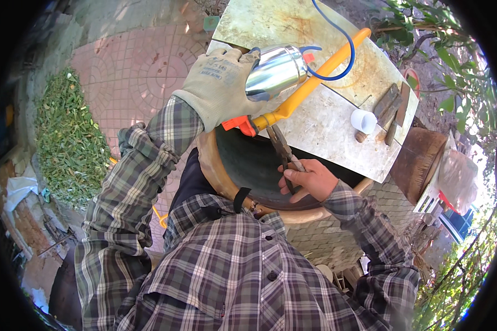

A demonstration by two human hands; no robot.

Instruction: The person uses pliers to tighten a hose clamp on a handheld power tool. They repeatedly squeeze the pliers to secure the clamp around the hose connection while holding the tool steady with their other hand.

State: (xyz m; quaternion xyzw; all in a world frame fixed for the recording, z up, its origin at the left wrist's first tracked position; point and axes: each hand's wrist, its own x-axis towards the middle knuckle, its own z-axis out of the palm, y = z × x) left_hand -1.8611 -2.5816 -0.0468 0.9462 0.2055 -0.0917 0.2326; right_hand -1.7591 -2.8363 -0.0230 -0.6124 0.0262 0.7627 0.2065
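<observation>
My left hand [218, 83], in a pale work glove, is wrapped round a shiny metal canister [277, 70] above the board. Bare, my right hand [309, 181] grips a pair of worn metal pliers [281, 148] over the opening of a large round pot [207, 163]. The jaws of the pliers point up toward a yellow-orange pipe [298, 96], though whether they touch it I cannot tell. At the pipe's near end is a bright orange-red fitting [241, 125], just below my gloved hand. A thin blue hose [345, 60] loops beside the canister.
A stained pale board [337, 127] partly covers the pot. On it lie a white cup [363, 120] and several dark wood pieces [389, 105]. Leafy branches [447, 60] hang at the right. Cut leaves [72, 140] are heaped on the left, beside pink paving [132, 66].
</observation>
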